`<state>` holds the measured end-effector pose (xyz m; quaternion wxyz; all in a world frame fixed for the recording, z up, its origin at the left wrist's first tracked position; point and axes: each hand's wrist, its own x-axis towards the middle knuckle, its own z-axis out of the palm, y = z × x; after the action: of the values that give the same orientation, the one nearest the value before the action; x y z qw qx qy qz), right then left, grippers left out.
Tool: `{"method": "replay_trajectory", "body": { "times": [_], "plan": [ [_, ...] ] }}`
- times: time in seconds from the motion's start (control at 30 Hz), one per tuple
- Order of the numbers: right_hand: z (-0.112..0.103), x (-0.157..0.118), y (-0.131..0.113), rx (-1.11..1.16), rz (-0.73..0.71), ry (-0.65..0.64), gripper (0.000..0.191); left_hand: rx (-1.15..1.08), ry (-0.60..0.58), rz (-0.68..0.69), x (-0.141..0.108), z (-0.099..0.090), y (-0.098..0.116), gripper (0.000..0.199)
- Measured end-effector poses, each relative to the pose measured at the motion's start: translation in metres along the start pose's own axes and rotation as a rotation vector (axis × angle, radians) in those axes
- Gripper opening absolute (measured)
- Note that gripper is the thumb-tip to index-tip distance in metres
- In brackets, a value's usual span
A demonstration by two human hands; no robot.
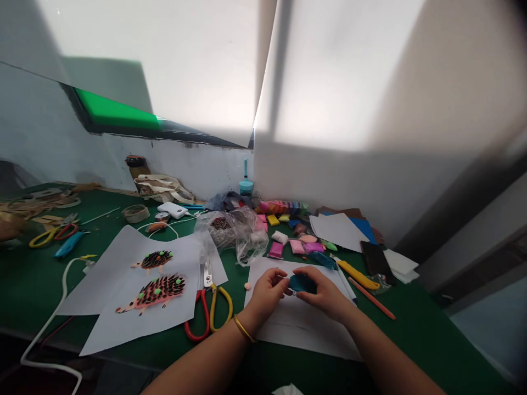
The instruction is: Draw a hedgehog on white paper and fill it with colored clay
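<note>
Both hands are raised over a white sheet of paper [304,334] on the green table. My right hand [323,293] is closed round a dark blue-teal piece [302,283], with fingers above and thumb below it. Just left of that piece, my left hand [269,288] has its fingers bent together near the piece's edge; whatever lies between its fingertips is too small to make out. A small pinkish ball [247,286] sits beside my left hand. Behind the hands are packets of coloured clay, among them a magenta one [276,250] and a teal one [321,259].
Scissors with red and yellow handles [209,312] lie left of my left hand, by sheets bearing two hedgehog pictures [156,291]. At right are a yellow cutter [358,274], an orange stick [373,298] and a dark phone [376,260]. A clear plastic bag [234,230] stands behind.
</note>
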<state>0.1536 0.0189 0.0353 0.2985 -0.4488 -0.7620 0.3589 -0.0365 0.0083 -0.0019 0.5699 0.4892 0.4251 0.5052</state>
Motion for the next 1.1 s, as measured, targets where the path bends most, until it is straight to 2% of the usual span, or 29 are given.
{"method": "replay_trajectory", "body": {
  "times": [0.13,0.27,0.57,0.83,0.93,1.1],
  "plan": [
    [-0.01,0.009,0.015,-0.025,0.048,-0.006,0.047,0.023,0.071,0.053,0.004,-0.005,-0.002,0.038],
    [-0.007,0.018,0.029,-0.066,0.024,-0.048,0.051,0.091,0.123,0.148,0.008,-0.009,-0.007,0.028],
    [0.009,0.017,0.024,-0.121,0.011,-0.029,0.05,0.344,0.211,0.203,0.01,-0.016,-0.014,0.018],
    [0.009,0.016,0.024,-0.17,-0.023,-0.046,0.047,0.52,0.186,0.202,0.01,-0.017,-0.016,0.019],
    [0.01,0.015,0.024,-0.199,-0.034,-0.051,0.046,0.686,0.149,0.244,0.006,-0.016,-0.012,0.018],
    [0.01,0.014,0.024,-0.194,-0.024,-0.043,0.047,1.032,0.001,0.349,-0.008,-0.013,-0.003,0.027]
  ]
}}
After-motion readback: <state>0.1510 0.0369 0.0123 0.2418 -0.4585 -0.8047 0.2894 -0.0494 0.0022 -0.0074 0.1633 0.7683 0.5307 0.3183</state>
